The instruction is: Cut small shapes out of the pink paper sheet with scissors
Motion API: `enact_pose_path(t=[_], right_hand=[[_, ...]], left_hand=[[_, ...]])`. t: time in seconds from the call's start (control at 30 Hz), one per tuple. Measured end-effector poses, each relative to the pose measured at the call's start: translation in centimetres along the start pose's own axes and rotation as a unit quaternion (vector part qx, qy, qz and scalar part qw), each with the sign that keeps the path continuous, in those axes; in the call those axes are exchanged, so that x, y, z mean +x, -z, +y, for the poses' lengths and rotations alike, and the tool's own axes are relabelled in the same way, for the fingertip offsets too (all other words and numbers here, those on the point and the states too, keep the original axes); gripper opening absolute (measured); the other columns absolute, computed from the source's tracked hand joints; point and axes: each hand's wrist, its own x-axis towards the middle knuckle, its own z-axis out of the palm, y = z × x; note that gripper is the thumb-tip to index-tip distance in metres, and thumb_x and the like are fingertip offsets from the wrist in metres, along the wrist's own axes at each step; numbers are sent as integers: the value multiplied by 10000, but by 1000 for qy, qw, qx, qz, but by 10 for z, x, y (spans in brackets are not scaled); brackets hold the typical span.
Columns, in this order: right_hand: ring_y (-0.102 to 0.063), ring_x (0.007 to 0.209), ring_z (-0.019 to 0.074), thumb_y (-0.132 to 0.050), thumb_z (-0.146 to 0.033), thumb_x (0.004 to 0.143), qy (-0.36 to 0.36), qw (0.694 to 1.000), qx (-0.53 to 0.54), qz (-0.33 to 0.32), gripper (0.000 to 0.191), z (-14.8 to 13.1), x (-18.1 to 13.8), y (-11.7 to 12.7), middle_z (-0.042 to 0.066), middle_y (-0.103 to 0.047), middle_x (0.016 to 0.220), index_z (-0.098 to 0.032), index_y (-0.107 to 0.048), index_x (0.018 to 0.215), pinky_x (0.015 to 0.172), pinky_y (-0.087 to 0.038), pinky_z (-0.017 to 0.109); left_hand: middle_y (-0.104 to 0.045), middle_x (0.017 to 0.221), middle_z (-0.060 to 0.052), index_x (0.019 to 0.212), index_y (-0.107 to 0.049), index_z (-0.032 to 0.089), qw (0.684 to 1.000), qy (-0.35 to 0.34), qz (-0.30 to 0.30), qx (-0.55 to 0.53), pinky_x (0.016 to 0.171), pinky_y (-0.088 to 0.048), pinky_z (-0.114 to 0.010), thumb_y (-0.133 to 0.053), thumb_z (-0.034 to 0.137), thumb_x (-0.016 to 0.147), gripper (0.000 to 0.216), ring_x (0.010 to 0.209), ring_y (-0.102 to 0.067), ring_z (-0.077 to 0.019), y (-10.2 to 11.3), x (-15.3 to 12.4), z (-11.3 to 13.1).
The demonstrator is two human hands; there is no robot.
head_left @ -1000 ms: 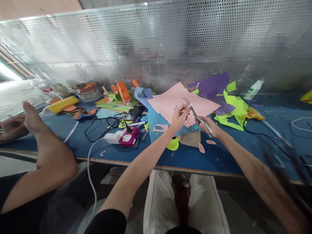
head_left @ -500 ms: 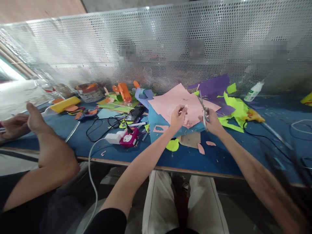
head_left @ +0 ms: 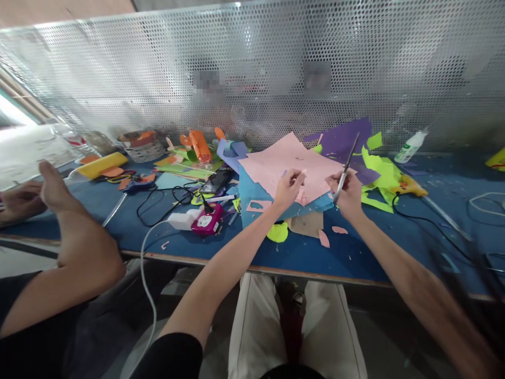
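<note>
My left hand (head_left: pixel 289 187) hovers over the big pink paper sheet (head_left: pixel 292 160) and pinches a small pink paper scrap (head_left: pixel 302 173) between thumb and fingers. My right hand (head_left: pixel 346 193) is closed round the handles of metal scissors (head_left: pixel 349 158), whose blades point up and away to the right, clear of the scrap. Under the pink sheet lies a blue sheet (head_left: pixel 252 197). Small pink cut-offs (head_left: pixel 324 238) lie on the blue table (head_left: pixel 307 255) in front of my hands.
Purple paper (head_left: pixel 347 138) and lime green paper (head_left: pixel 379 176) lie to the right, with a glue bottle (head_left: pixel 410 146) and a yellow glue gun (head_left: pixel 410 185). A magenta plug block (head_left: pixel 207 222) and cables lie left. Another person's arm (head_left: pixel 67 231) rests at the far left. A perforated metal screen (head_left: pixel 252 68) backs the table.
My right hand has swung the scissors from pointing left at the scrap to pointing up and right, away from it. My left hand has stayed in place with the pink scrap.
</note>
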Motion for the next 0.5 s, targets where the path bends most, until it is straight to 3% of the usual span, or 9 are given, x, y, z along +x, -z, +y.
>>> enact_pose_path(t=[0.17,0.37,0.5], right_hand=[[-514,575,119,-790,-521,802,-50,995,59,-69,422,-2,-5,-8,68,-784,1121,-265,-467,890,575,-450,317],[-499,560,114,-881,-492,713,-62,994,77,-34,490,-5,-9,-16,67,-792,993,-255,-489,888,552,-421,306],[-526,552,112,-866,-497,735,-51,996,55,-39,475,0,-7,-15,41,-785,931,-252,-479,865,547,-430,292]], left_hand=[[-653,766,-15,906,-653,186,994,-45,-68,69,626,-427,-257,-584,558,994,388,652,-565,-121,-3,-6,8],[-710,795,-38,968,-675,178,986,-48,-110,117,627,-441,-263,-559,572,1011,413,661,-627,-140,-5,-9,7],[-737,821,-43,947,-676,179,978,-51,-125,162,646,-449,-264,-573,511,1017,355,696,-647,-145,-3,-9,9]])
